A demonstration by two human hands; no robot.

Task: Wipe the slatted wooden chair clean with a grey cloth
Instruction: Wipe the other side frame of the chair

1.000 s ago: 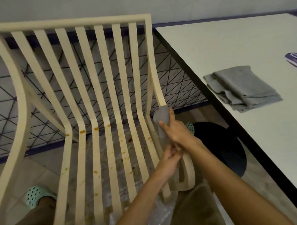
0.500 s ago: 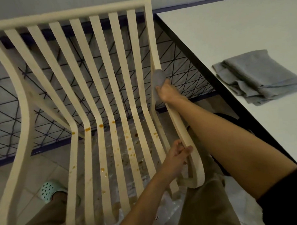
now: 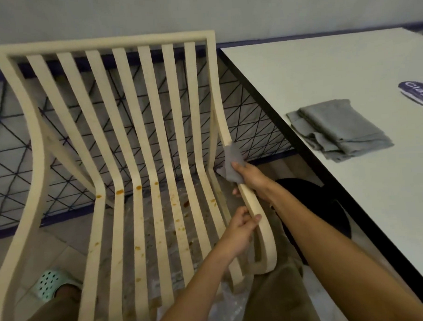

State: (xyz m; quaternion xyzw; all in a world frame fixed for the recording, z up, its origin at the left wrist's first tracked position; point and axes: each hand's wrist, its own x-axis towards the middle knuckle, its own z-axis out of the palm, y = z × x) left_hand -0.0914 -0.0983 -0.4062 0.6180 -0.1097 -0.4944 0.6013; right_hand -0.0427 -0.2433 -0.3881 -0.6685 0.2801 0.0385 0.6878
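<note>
Looking down at the slatted wooden chair (image 3: 103, 42), filling the left and centre of the frame, pale slats running from the top rail down toward the bottom edge. Got the grey cloth (image 3: 232, 162) bunched over the outer right side rail, just right of centre. Gripping it there with the right hand (image 3: 252, 180), fingers curled round cloth and rail together. Holding the same rail a bit lower with the left hand (image 3: 235, 234), fingers wrapped over it near the curled front end.

Plenty of orange stains (image 3: 119, 191) dotted along the slats at the bend and lower down, yep.

Over on the right: a white table (image 3: 323, 70) with a dark edge, a stack of folded grey cloths (image 3: 337, 128) lying on it, plus part of a purple sticker (image 3: 418, 93) at the far right edge. Behind the chair, a black wire grid panel (image 3: 247, 124). Bottom left, a mint-green clog (image 3: 51, 283) on the tiled floor. Under the slats, a crinkly clear plastic sheet (image 3: 226, 305). Can't tell what the black round thing (image 3: 311, 204) below the table is.
</note>
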